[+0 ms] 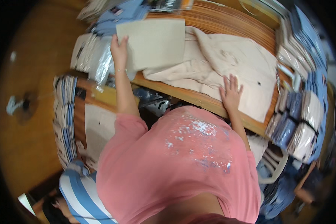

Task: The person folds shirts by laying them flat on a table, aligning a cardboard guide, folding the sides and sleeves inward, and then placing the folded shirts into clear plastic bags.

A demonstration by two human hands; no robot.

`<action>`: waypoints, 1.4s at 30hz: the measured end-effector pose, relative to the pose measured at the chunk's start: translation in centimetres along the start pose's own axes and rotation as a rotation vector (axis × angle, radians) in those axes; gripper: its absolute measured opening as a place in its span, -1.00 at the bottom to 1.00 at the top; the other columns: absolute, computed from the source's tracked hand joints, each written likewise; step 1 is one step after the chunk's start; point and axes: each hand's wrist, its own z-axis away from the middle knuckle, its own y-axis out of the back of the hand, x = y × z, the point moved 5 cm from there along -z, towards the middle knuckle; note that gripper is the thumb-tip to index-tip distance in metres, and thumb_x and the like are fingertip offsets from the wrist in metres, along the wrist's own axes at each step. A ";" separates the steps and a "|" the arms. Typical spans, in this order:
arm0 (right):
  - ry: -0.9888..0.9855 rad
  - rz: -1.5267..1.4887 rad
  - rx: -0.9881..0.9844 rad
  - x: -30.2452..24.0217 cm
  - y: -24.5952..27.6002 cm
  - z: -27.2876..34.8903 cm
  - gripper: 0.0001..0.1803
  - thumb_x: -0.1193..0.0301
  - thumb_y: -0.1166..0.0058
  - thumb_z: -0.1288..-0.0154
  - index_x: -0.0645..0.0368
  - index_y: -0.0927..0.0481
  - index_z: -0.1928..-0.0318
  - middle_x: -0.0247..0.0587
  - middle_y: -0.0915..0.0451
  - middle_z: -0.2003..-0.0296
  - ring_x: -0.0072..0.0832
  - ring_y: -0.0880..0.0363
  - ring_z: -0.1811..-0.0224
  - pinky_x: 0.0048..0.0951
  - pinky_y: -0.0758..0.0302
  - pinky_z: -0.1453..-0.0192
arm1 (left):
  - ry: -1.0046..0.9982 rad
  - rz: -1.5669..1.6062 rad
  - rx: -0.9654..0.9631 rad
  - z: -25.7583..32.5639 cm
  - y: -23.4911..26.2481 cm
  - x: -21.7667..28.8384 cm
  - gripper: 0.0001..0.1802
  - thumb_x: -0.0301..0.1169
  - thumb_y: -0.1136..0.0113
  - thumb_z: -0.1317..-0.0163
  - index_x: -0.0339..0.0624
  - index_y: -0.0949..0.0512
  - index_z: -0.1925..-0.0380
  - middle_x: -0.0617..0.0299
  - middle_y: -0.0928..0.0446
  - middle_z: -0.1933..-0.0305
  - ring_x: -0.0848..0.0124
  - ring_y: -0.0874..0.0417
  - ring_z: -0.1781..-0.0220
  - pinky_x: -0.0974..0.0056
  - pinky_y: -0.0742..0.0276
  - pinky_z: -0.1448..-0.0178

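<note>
My left hand (119, 50) is closed on the left edge of a flat greyish-beige cardboard sheet (156, 43). The sheet is held over the left part of a pale beige cloth garment (255, 61). That garment lies partly spread on the wooden table, rumpled in the middle and flatter toward the right, with a small dark mark on it. Near the table's front edge my right hand (231, 91) rests on the fabric, fingers spread and holding nothing. The cardboard hides part of the garment.
Folded blue garments (119, 16) and clear plastic bags (100, 65) sit at the table's left end. Wrapped, black-banded bundles (296, 119) line the right end. A person in a striped shirt (84, 194) is at lower left, near stacked garments (65, 119). A white chair (278, 170) stands at lower right.
</note>
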 end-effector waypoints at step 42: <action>0.004 -0.171 -0.013 0.2 1.2 0.4 -0.43 0.09 0.10 -0.29 -0.15 -0.24 -0.29 -0.21 -0.10 -0.34 -0.26 0.03 -0.42 0.17 0.15 -0.38 | 0.125 -0.888 -0.461 5.7 -4.3 -7.8 -0.38 -0.29 0.05 -0.28 0.08 -0.07 -0.35 -0.12 -0.07 -0.38 -0.17 -0.15 -0.34 -0.25 -0.22 -0.23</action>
